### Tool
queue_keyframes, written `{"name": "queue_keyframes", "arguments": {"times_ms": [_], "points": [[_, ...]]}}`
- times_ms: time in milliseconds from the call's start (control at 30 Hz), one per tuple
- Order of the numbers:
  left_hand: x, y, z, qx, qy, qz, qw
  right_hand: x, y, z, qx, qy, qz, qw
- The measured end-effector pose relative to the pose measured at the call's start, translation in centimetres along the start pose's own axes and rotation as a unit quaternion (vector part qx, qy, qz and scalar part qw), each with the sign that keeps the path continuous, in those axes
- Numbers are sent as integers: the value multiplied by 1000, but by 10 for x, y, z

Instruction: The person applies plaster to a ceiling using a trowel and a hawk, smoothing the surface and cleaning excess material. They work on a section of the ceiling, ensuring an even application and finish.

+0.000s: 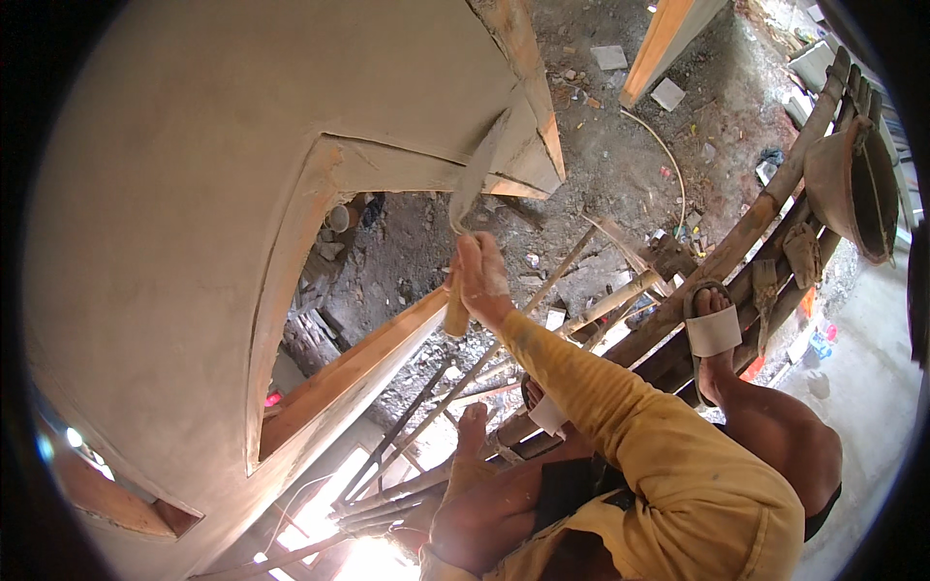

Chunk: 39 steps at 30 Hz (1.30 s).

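My right hand [481, 279] is closed round the wooden handle of a plastering trowel [475, 184]. Its long, thin blade points away from me, against the plastered edge of a grey wall [194, 174] beside an opening. Wet-looking grey smears mark the fingers. My left hand [473, 428] is lower down, just past its yellow sleeve and close to the scaffold poles. Its fingers are mostly hidden, so whether it holds anything does not show.
Beneath my sandalled feet [714, 329] run scaffold poles [746, 242]. A bucket [852, 189] stands at the right, near a flat tool [802, 254] and a brush-like tool [764, 295]. Wooden frame boards [358, 363] line the opening. Rubble-strewn ground [620, 145] lies far below.
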State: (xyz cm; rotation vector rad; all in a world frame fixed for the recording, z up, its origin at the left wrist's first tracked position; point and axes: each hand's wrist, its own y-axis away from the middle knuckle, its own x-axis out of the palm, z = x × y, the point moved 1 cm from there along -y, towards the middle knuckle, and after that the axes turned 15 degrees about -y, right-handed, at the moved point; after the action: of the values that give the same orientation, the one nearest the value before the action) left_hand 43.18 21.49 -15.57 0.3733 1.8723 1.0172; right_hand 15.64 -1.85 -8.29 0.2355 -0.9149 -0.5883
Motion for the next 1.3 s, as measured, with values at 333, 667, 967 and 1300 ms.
{"name": "queue_keyframes", "arguments": {"times_ms": [333,667,967,1300], "points": [[12,2,19,-3,-21,14,1000,8,13,0,-30,77,30,996],[16,-4,12,41,-42,9,998,24,14,16,6,76,12,997],[3,-1,-51,25,61,33,997,-16,-7,3,-208,252,51,944],[-74,-15,-149,309,-114,-101,939,-111,27,49,25,150,-25,988]]}}
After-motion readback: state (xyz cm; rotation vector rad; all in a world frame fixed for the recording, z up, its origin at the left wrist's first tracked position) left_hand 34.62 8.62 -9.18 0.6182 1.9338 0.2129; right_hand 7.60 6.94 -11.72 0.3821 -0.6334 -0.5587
